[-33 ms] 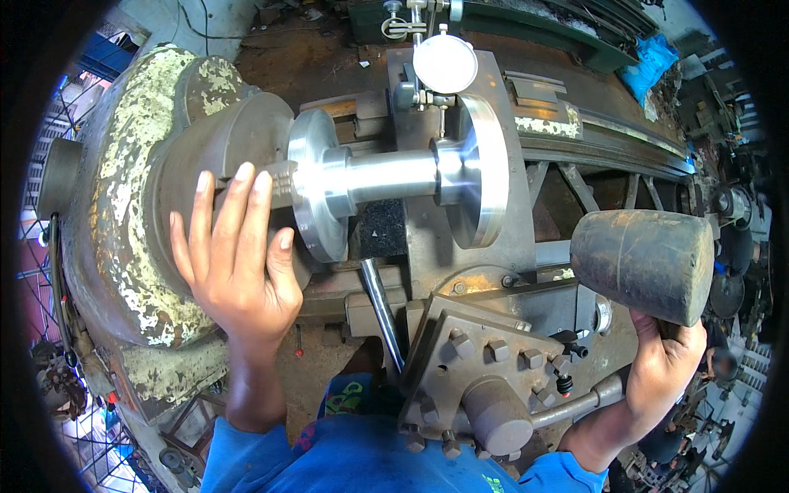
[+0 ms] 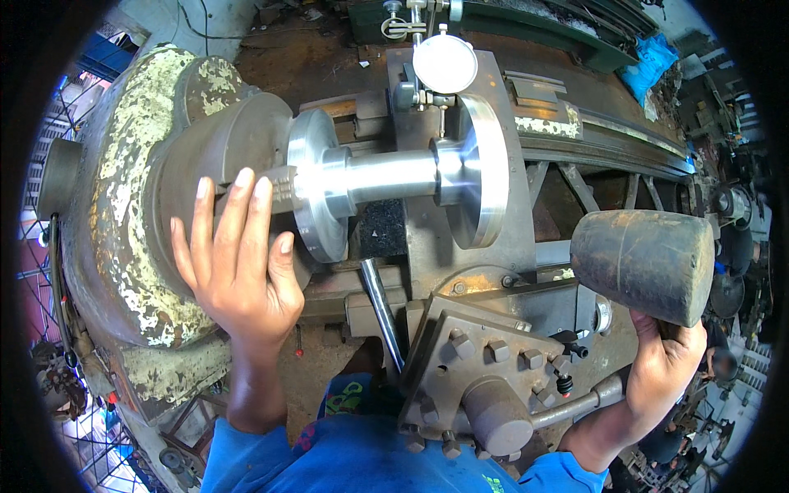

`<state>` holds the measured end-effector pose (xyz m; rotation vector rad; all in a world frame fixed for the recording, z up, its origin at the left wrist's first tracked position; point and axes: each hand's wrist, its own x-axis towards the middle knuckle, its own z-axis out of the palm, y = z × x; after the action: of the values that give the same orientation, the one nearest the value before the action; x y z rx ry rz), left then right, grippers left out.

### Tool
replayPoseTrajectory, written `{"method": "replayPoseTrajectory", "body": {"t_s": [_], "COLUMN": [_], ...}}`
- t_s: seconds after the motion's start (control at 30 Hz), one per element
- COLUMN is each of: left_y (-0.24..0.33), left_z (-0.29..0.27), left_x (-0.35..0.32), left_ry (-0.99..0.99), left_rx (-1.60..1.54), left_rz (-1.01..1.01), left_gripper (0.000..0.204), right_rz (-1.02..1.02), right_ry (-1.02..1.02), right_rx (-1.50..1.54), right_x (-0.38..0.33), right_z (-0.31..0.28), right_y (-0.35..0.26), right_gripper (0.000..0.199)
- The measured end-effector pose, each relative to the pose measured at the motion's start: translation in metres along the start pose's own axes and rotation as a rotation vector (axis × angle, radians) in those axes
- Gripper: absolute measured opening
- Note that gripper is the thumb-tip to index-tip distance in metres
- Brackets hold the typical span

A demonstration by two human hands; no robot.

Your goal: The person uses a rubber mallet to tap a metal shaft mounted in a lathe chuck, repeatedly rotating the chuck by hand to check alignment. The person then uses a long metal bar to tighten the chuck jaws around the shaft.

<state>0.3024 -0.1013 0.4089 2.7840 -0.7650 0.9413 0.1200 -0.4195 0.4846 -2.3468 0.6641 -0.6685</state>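
Note:
My left hand [image 2: 242,275] lies flat on the grey lathe chuck [image 2: 238,148], fingers stretched out and a little apart, holding nothing. Clamped in the chuck is a shiny turned metal shaft [image 2: 390,175] with a round flange at each end. A dial indicator [image 2: 445,63] stands over the right flange [image 2: 491,181], its stem reaching down beside it; whether the tip touches, I cannot tell. At the right, my right hand [image 2: 667,361] is closed around a mallet with a dark, worn, barrel-shaped head [image 2: 641,263], held up off the machine. Its handle is mostly hidden.
A square tool post [image 2: 485,353] with several bolts and a lever handle [image 2: 575,407] stands close to my body. A loose-looking metal bar [image 2: 382,312] leans beside it. The lathe bed [image 2: 608,156] runs right; a blue plastic bag [image 2: 649,70] lies at the back.
My left hand has shifted very slightly toward me on the chuck. The shaft, the dial indicator and the mallet look unmoved.

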Motion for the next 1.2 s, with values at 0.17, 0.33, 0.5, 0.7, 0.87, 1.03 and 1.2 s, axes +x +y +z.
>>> {"method": "replayPoseTrajectory", "body": {"t_s": [0.17,0.33,0.5,0.7,0.87,1.03,1.2], "left_y": [0.001,-0.001,0.002,-0.011,-0.046,-0.042,-0.039], "left_z": [0.014,0.028,0.025,0.002,-0.008,0.019,0.018], "left_x": [-0.026,-0.046,-0.062,0.008,0.12,0.133,0.118], "left_ry": [0.081,0.2,0.207,0.422,0.046,-0.581,-0.49], "left_rx": [-0.005,-0.068,-0.176,-0.718,-0.491,-0.27,-0.277], "left_rz": [-0.009,0.042,-0.022,-0.185,-0.084,-0.186,-0.171], "left_gripper": [0.033,0.032,0.036,0.036,0.035,0.046,0.045], "right_rz": [-0.008,0.017,0.019,0.03,0.017,0.019,0.019], "right_ry": [-0.159,-0.164,-0.16,-0.028,-0.017,-0.051,-0.014], "right_rx": [0.013,0.043,-0.017,0.047,0.073,0.106,0.056], "right_x": [-0.001,-0.004,-0.002,0.002,0.003,0.003,0.001], "right_z": [-0.011,-0.015,-0.011,0.0,0.003,0.0,0.002], "right_y": [0.009,0.013,0.007,0.0,-0.001,-0.001,-0.001], "right_gripper": [0.033,0.033,0.033,0.022,0.023,0.023,0.023]}}
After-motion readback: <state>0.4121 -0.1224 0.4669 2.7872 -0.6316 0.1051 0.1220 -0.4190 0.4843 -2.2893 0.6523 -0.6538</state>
